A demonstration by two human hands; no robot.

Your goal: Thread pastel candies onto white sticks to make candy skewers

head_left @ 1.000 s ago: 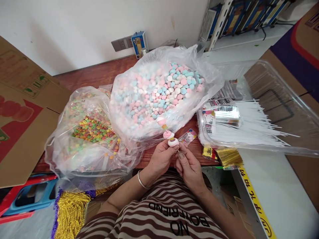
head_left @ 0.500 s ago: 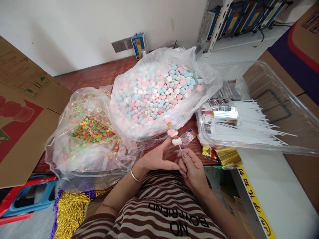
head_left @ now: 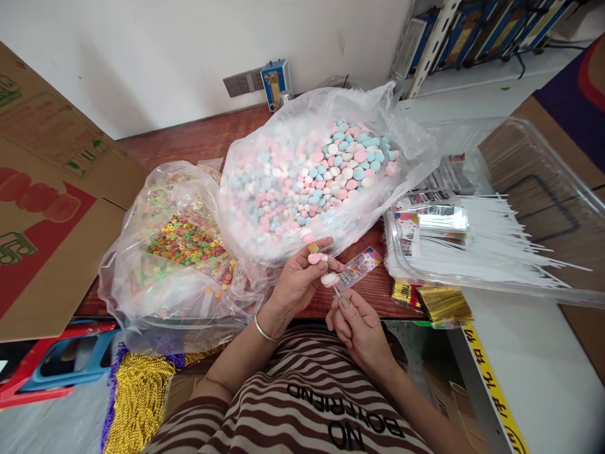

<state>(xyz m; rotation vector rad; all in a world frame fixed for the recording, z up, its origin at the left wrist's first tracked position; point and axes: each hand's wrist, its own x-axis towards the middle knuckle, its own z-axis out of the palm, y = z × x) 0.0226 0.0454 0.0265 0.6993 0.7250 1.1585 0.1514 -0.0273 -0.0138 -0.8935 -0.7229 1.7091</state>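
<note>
Wall (head_left: pixel 165 50): white, behind the marshmallow bag (head_left: pixel 411 161), with grey sockets (head_left: pixel 243 82) and a blue device (head_left: pixel 275 85).
Surface (head_left: pixel 174 135): reddish-brown wood under the marshmallow bag.
Marshmallow bag: translucent plastic, heaped with pink, blue and white pieces.
Candy stick (head_left: pixel 317 258): at the marshmallow bag's near edge, tilted, upper end toward the bag; it carries pink and white marshmallows and a small yellowish piece below the topmost one.
Left hand (head_left: pixel 295 287): in front of the marshmallow bag; narrow grip, thumb and fingers about the candy stick at its middle marshmallow.
Right hand (head_left: pixel 355 321): farther in front of the marshmallow bag; narrow grip, pinching the candy stick's bare white lower part.
Ring candy bag (head_left: pixel 142 296): left of the marshmallow bag, just beside it, holding small multicoloured rings.
Clear tray (head_left: pixel 491 287): right of the marshmallow bag, with white sticks (head_left: pixel 496 233) inside.
Printed packet (head_left: pixel 362 268): just in front of the marshmallow bag, toward its right.
Gold strips (head_left: pixel 445 306): bundled, in front and to the right of the marshmallow bag.
</note>
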